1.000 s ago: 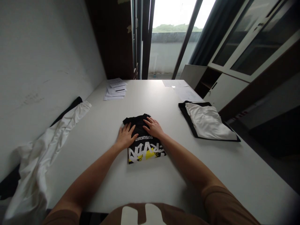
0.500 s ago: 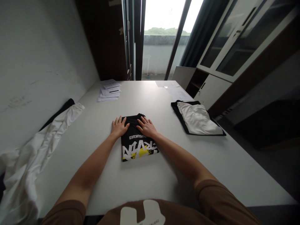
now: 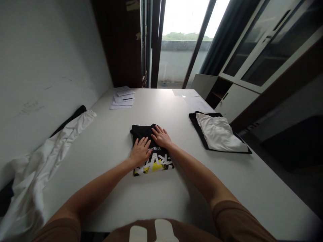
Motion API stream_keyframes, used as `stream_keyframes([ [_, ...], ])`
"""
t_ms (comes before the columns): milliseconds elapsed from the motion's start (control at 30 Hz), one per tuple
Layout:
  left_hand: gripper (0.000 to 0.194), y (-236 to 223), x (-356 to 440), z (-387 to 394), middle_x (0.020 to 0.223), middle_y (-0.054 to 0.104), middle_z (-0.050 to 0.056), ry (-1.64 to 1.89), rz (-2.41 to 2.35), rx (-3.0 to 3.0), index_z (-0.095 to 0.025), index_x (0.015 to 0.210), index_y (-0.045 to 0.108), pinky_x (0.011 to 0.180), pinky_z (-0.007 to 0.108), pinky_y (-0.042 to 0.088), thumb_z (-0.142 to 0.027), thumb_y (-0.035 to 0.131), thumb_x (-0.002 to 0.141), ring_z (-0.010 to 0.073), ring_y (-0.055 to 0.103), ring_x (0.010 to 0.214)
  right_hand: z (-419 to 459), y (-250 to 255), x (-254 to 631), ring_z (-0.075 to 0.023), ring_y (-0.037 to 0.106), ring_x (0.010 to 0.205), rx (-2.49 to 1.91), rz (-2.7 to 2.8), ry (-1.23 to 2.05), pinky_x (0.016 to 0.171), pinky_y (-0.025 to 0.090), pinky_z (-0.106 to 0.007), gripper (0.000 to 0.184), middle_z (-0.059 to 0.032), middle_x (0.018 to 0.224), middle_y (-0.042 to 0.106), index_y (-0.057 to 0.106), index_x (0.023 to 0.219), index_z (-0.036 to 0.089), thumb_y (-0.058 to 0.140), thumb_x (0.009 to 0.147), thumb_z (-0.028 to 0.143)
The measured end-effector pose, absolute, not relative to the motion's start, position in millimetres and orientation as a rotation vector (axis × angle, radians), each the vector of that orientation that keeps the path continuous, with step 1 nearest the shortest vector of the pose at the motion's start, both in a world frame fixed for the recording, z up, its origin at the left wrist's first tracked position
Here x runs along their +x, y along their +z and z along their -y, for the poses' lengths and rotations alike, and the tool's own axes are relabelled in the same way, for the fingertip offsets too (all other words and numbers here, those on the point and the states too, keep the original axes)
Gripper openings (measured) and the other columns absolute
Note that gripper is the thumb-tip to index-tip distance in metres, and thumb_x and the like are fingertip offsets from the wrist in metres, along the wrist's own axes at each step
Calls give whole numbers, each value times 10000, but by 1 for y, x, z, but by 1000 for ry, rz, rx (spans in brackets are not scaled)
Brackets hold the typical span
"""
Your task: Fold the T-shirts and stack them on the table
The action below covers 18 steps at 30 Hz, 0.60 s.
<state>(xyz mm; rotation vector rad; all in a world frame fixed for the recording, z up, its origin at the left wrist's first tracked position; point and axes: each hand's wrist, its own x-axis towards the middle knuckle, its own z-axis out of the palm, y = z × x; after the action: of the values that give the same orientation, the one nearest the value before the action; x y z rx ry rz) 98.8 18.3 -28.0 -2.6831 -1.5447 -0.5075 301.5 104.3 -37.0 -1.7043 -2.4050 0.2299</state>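
In the head view a folded black T-shirt with white lettering and a yellow print lies flat on the white table, in front of me. My left hand rests on the shirt's left half, fingers stretched out over part of the lettering. On its upper right part lies my right hand, fingers spread, near the shirt's far edge. Neither hand grips the fabric. Both palms face down and hide some of the print.
To the right lies a stack of folded clothes, white cloth on black cloth. Crumpled white clothing runs along the left wall. Papers lie at the far left, more sheets at the far right. A cabinet stands beyond the right edge.
My left hand has slid from the shirt's far left corner toward me and rightward onto its printed middle. My right hand stays on the upper right part. The view has shifted slightly.
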Motion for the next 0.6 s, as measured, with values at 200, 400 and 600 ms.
stream_keyframes([
  [200, 620, -28, 97, 6, 1680, 271, 150, -377, 1455, -2789, -146, 1578, 403, 1268, 550, 174, -439, 429, 1031, 319, 222, 1561, -116, -38, 300, -251, 111, 1587, -1725, 2403, 243, 1273, 105, -479, 620, -38, 1717, 150, 288, 1635, 283, 260, 1071, 538],
  [400, 564, -14, 98, 29, 1672, 319, 79, -326, 1018, -2998, -210, 1601, 363, 1286, 503, 118, -354, 365, 1056, 260, 219, 1565, -131, -38, 301, -264, 123, 1585, -1705, 2422, 272, 1273, 96, -478, 647, -39, 1717, 154, 291, 1634, 288, 277, 1058, 581],
  [600, 513, 3, 105, 34, 1621, 423, -8, -243, 691, -3211, -358, 1560, 426, 1280, 547, 69, -357, 404, 1047, 274, 257, 1552, -141, -37, 300, -264, 112, 1586, -1740, 2412, 326, 1268, 81, -485, 658, -39, 1721, 140, 305, 1625, 320, 299, 1043, 627],
])
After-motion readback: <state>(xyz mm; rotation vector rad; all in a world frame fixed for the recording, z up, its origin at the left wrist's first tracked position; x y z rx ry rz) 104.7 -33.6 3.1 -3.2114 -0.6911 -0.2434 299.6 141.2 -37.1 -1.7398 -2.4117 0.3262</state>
